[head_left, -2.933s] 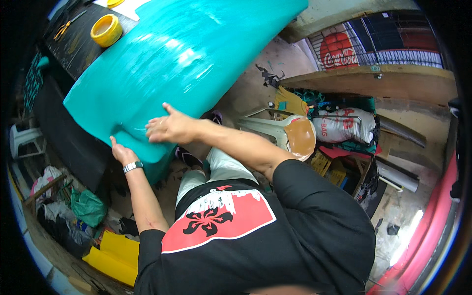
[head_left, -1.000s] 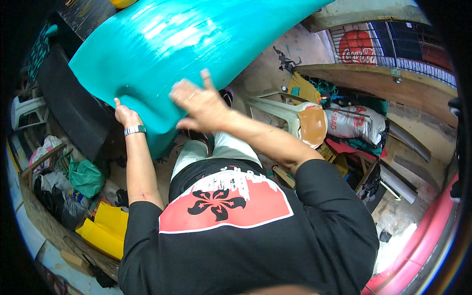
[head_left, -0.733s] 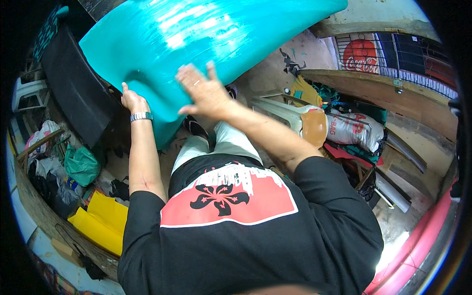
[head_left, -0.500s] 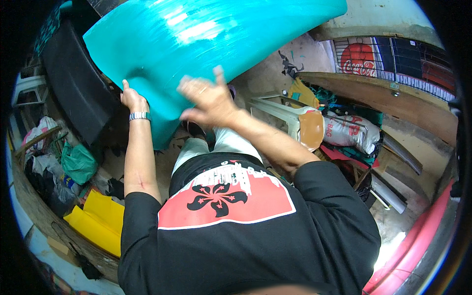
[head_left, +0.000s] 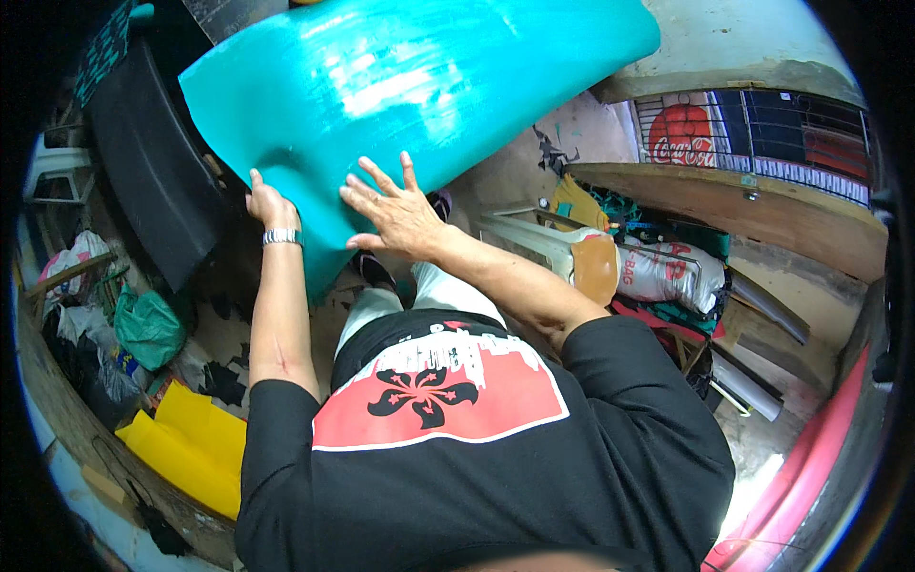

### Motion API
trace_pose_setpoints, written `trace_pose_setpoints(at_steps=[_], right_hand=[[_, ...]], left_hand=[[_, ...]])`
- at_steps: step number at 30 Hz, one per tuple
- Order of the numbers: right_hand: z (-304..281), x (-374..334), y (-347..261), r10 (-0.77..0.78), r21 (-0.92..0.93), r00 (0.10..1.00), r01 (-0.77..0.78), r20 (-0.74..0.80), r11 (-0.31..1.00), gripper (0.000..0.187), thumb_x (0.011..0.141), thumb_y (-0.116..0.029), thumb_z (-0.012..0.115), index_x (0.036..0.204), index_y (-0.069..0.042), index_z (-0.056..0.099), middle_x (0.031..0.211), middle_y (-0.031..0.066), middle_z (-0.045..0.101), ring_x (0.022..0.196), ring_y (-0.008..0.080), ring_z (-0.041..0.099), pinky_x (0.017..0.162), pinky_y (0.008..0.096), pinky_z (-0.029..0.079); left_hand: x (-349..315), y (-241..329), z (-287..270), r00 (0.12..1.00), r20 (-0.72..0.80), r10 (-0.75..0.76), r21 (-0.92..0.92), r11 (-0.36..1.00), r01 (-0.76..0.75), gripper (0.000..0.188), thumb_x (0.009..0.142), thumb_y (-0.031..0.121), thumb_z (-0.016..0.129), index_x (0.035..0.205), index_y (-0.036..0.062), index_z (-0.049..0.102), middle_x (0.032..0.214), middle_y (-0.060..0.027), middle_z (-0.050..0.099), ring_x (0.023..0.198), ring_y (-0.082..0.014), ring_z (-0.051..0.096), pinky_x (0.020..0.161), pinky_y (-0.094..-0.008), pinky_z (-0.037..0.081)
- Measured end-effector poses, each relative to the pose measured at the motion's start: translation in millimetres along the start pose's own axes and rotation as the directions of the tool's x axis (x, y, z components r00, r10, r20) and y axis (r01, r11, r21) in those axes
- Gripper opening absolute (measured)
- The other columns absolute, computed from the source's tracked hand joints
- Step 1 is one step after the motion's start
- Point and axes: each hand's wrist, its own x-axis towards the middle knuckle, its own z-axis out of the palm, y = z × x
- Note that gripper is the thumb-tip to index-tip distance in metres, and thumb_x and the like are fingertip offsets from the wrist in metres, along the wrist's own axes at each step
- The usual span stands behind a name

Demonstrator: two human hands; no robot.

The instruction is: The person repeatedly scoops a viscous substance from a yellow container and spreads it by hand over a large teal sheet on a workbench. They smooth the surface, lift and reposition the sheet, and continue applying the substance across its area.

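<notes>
A large, glossy turquoise sheet (head_left: pixel 400 86) spreads across the far middle, bent and dented where I hold it. My left hand (head_left: pixel 271 205), with a metal watch at the wrist, is closed on the sheet's left edge; its thumb lies on top and the other fingers are hidden underneath. My right hand (head_left: pixel 396 210) is spread over the sheet's near part, fingers apart, gripping nothing. Whether its palm touches the surface I cannot tell. The near corner of the sheet hangs down between my left forearm and my legs.
Left of the sheet is a black sheet (head_left: pixel 152 153). A green bag (head_left: pixel 150 325) and a folded yellow sheet (head_left: pixel 188 443) lie at the left. To the right are a pale plastic chair (head_left: pixel 543 238), a white sack (head_left: pixel 670 274) and a wooden board (head_left: pixel 724 194). A pink roll (head_left: pixel 810 467) stands lower right.
My right hand, blurred before, is now sharp with its fingers spread. The view has shifted a little, so my left hand and the turquoise sheet's left edge appear slightly further right.
</notes>
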Motion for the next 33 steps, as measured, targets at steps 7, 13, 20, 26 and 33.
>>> trace_pose_setpoints(at_steps=[7,13,20,26,33], right_hand=[[-39,10,29,0.229,-0.12,0.973,-0.225,0.015,0.967,0.082,0.088,-0.069,0.046,0.144,-0.009,0.045,0.149,0.0156,0.043,0.146,0.0351,0.023,0.111,0.071,0.002],[-52,-11,49,0.323,0.133,0.92,-0.3,-0.222,0.945,0.084,0.086,-0.061,0.059,0.147,-0.007,0.039,0.149,0.0166,0.042,0.143,0.0357,0.03,0.114,0.066,0.006],[-60,-75,265,0.981,0.962,-0.191,-0.26,0.032,-0.082,0.125,0.078,-0.058,0.074,0.154,-0.007,-0.012,0.162,0.0201,0.001,0.148,0.0355,0.014,0.118,0.0456,0.019],[-42,-56,322,0.976,0.955,-0.074,0.232,0.206,-0.185,0.132,0.076,-0.058,0.076,0.152,-0.012,-0.021,0.162,0.0165,-0.007,0.148,0.0357,0.012,0.114,0.0552,0.027],[-81,-34,350,0.997,0.976,-0.078,0.213,-0.014,0.03,0.127,0.08,-0.052,0.076,0.153,-0.013,-0.02,0.161,0.0182,-0.004,0.144,0.0363,0.023,0.111,0.0519,0.035]], left_hand=[[0,-5,-3,0.997,-0.054,-0.06,0.12,0.991,0.067,0.036,0.092,0.031,0.068,0.086,-0.0028,0.059,0.083,-0.0062,0.057,0.07,-0.0186,0.051,0.06,-0.0351,0.046],[3,-1,-12,0.98,0.104,-0.168,0.062,0.985,0.162,0.048,0.095,0.036,0.062,0.106,-0.0109,0.063,0.105,-0.017,0.066,0.086,-0.0282,0.065,0.078,-0.0445,0.056],[14,-13,-24,0.983,0.09,-0.163,0.013,0.987,0.162,0.056,0.096,0.037,0.061,0.114,-0.0152,0.056,0.118,-0.019,0.061,0.103,-0.0273,0.061,0.092,-0.0422,0.05],[-8,0,-27,0.996,-0.001,-0.091,0.119,0.989,0.091,0.057,0.097,0.039,0.059,0.12,-0.013,0.054,0.124,-0.018,0.058,0.106,-0.026,0.058,0.095,-0.0429,0.047],[-72,-1,-13,0.929,0.255,-0.269,-0.085,0.951,0.299,0.052,0.099,0.038,0.056,0.125,-0.0071,0.053,0.126,-0.0175,0.058,0.11,-0.0286,0.058,0.095,-0.0426,0.048]])
